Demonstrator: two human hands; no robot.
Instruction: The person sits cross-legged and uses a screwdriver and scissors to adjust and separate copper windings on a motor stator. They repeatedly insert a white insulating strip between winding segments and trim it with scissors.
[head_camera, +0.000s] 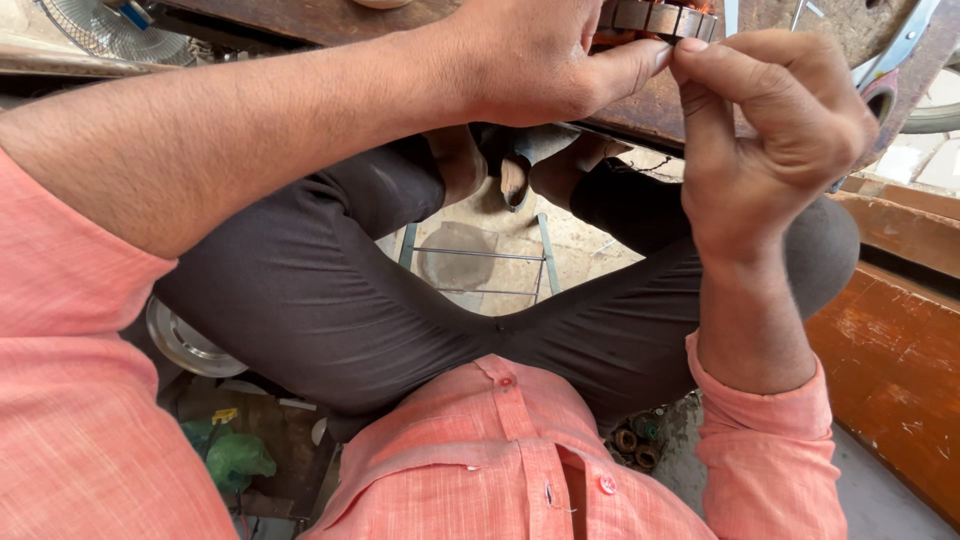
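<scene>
From my remote feed: even daylight, bright, no harsh glare. Soft shadow under the bench edge (640, 115) and between the knees. Wide-lens bowing stretches the near sleeve (80, 400). Fingertips slightly soft, possibly motion blur; top corners washed out.

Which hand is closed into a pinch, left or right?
The right hand: its fingers curl in, thumb and forefinger pinched at the left thumb tip. The left hand lies flatter on the rusty bench, thumb stretched out.
</scene>
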